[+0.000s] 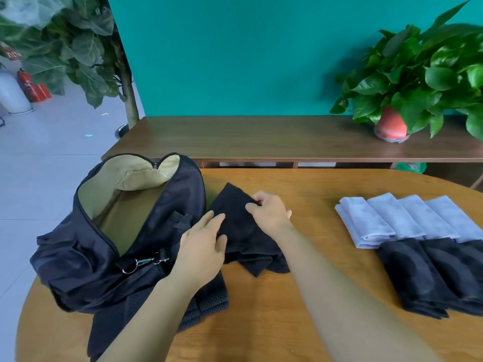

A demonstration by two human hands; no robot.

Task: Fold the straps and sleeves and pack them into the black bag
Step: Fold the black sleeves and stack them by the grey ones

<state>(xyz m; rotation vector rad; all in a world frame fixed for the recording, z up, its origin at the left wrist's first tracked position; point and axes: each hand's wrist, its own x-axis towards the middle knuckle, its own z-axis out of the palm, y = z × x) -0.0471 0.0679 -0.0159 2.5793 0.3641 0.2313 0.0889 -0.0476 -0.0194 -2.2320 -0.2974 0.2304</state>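
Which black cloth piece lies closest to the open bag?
The black piece under left hand and right hand, beside the bag; the other black pieces lie far right.

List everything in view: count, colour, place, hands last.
black bag: one, black, tan lining, table's left.
black cloth piece: one, black, beside the bag.
pale folded cloths: four, pale grey, table's right side.
dark folded cloths: at least two, black, in front of the pale ones.
table: one, light wood.
sideboard: one, dark brown, behind table.
potted plant: one, green, red pot, on sideboard.
tall plant: one, green, far left.
left hand: rests on cloth piece.
right hand: fingers pinch cloth piece.
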